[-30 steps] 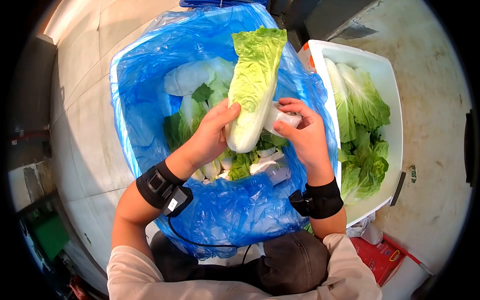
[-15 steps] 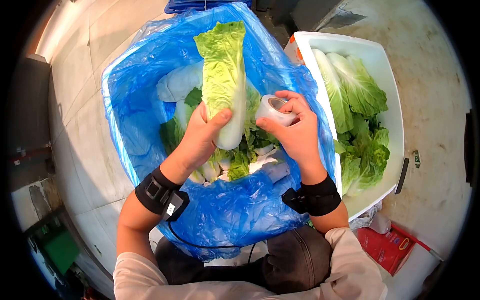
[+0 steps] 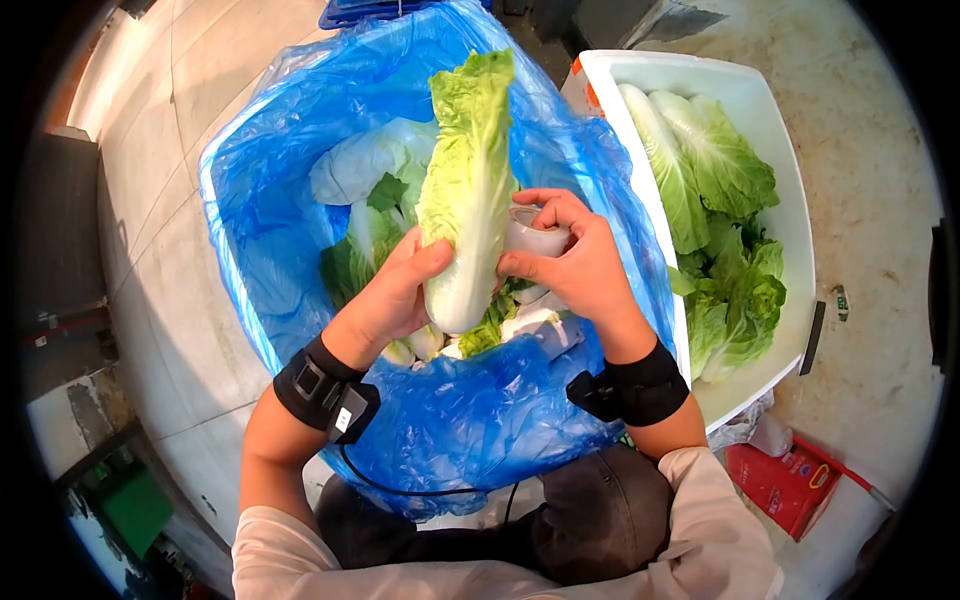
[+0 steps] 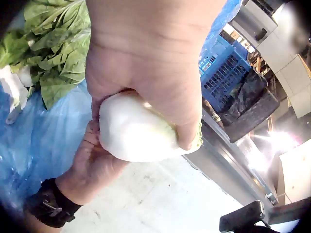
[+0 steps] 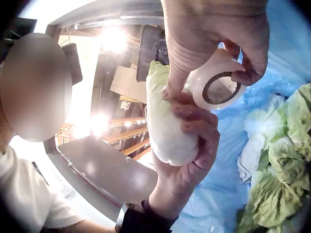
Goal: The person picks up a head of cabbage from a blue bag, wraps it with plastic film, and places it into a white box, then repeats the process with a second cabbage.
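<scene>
A pale green cabbage (image 3: 466, 200) stands upright in the left hand (image 3: 392, 290), whose thumb lies across its front and fingers wrap behind. In the left wrist view its white base (image 4: 136, 131) faces the camera below the left hand (image 4: 146, 58). The right hand (image 3: 580, 255) holds a roll of clear tape (image 3: 535, 238) just right of the cabbage. From the right wrist view, the right hand (image 5: 218, 39) grips the tape roll (image 5: 204, 85) by its ring, its thumb touching the cabbage (image 5: 167, 126), with the left hand's fingers (image 5: 199, 124) curled around the cabbage.
Under the hands is a large bin lined with blue plastic (image 3: 450, 430), holding leafy vegetables (image 3: 375, 235). At its right stands a white foam box (image 3: 740, 400) with more cabbages (image 3: 715, 160). A red bag (image 3: 785, 485) lies on the floor at lower right.
The cabbage first moved left, away from the tape roll, then came back right and slightly down. The right hand with the roll has moved left and is now beside the cabbage.
</scene>
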Demonstrator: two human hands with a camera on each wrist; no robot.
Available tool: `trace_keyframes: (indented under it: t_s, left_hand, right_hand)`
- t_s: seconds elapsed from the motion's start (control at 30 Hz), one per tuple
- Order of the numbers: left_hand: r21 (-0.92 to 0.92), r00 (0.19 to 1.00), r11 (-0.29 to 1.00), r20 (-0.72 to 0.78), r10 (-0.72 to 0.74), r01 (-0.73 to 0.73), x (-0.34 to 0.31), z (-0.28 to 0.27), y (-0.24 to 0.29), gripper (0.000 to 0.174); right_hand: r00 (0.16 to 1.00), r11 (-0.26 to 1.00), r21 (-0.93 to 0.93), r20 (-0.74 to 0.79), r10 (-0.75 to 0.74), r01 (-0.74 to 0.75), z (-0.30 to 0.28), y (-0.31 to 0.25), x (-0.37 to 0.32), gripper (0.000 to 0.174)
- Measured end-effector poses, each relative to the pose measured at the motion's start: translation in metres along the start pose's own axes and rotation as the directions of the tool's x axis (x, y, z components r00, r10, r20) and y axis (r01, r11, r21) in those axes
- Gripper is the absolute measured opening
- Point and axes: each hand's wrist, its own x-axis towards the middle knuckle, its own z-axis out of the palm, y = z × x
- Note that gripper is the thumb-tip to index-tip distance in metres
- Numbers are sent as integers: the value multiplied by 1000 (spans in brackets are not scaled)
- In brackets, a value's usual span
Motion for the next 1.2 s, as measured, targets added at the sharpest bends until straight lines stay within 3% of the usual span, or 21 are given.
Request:
trace_keyframes:
  t_s: [0.5,0.6,0.67,0.8,0.9,0.97,1.03,1.1,1.13,1.2]
  left_hand:
    - [258,996,966,74,-40,20,-6,10,11,83]
    - [243,998,970,-53,30,-17,-6,11,6,76]
    - [379,997,923,-10,83,-73,1,-2,3,71]
    - [451,992,890,-60,108,-69,8,-2,2,68]
    - [488,987,871,-101,124,-60,8,5,5,68]
    - [542,979,823,2,204,-173,6,6,0,66]
    - [637,981,759,-23,193,-135,7,11,1,65]
    - [549,953,820,-126,275,-164,12,15,-2,62]
    - [552,954,818,-124,273,-162,12,13,-1,62]
    - [391,921,916,-316,227,-92,13,4,0,59]
  right_hand:
    - [986,999,-43,166,32,-26,-5,8,3,52]
    - [986,999,-20,163,45,-42,-5,9,3,53]
    - [992,998,-44,115,55,-50,-5,8,3,53]
    - [985,992,2,115,128,-129,-4,1,2,52]
    - [994,996,-33,67,82,-80,-5,5,5,51]
    - [998,993,-110,-25,-52,49,-5,17,6,51]
    - [998,989,-138,-28,-54,50,-5,16,6,50]
    - [998,986,-161,-35,-61,54,-6,18,7,49]
    - [999,996,-80,-26,-29,26,-7,20,8,47]
    - [1000,1000,0,-14,1,-1,-8,18,8,44]
